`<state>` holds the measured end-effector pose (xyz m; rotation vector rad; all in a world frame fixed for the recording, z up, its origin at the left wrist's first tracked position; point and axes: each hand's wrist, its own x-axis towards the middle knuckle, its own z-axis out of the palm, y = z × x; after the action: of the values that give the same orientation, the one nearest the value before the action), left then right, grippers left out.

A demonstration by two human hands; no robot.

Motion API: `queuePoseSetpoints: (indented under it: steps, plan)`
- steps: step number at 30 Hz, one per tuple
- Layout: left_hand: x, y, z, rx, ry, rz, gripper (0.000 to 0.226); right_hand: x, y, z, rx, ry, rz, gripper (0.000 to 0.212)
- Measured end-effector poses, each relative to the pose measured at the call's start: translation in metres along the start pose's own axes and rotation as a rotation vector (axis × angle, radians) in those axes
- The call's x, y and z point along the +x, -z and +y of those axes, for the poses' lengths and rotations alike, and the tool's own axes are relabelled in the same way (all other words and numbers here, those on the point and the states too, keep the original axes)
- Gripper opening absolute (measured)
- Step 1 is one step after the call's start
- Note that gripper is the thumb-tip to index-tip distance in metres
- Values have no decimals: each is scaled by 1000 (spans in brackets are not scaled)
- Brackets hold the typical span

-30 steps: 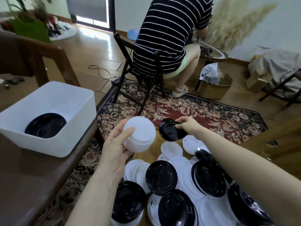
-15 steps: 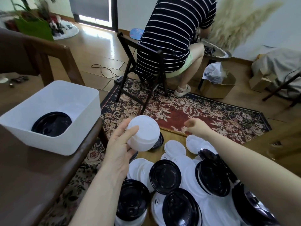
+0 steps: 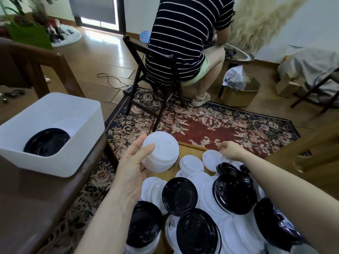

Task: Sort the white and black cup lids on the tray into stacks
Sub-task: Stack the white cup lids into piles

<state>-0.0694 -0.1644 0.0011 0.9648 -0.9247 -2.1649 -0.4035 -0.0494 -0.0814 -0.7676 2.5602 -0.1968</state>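
White lids (image 3: pixel 191 163), black lids (image 3: pixel 179 196), floral rug (image 3: pixel 211 125)

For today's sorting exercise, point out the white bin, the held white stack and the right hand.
white bin (image 3: pixel 88 129), head view, right wall.
white stack (image 3: pixel 161 153), head view, top lid's face.
right hand (image 3: pixel 231 150), head view, back of hand.

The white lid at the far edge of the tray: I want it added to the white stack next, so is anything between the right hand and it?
Nothing visible blocks it. The right hand hovers right beside the white lid, which lies uncovered.
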Motion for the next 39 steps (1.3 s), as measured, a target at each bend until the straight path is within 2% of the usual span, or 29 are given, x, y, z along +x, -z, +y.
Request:
queuePoseSetpoints:
  steps: [6, 9, 11, 15, 25, 30, 33, 36, 39]
  plan:
    - [2, -1, -1, -17, 8, -4, 48, -17, 26, 17, 1, 12, -120, 33]
    - [3, -3, -2, -26, 19, -12, 47, -23, 26, 27, -50, 38, -113, 33]
    - [2, -4, -3, -12, 19, -18, 47, -22, 23, 32, -43, 35, -68, 32]
    - [1, -2, -5, 11, 14, -7, 47, -21, 21, 31, 32, 51, 60, 15]
    - [0, -1, -5, 29, 13, -6, 48, -32, 26, 11, 313, 128, 374, 8]
    - [-1, -3, -6, 38, 15, -7, 46, -41, 30, 3, 532, 13, 354, 9]
    - [-4, -7, -6, 28, 31, -15, 45, -61, 35, -15, 891, -77, 227, 17]
    - [-9, -11, -7, 7, 64, -43, 42, -96, 45, -47, 1157, 7, 148, 18]
    - [-15, -16, -8, -21, 97, -76, 46, -139, 48, -78, 1250, 224, 141, 23]
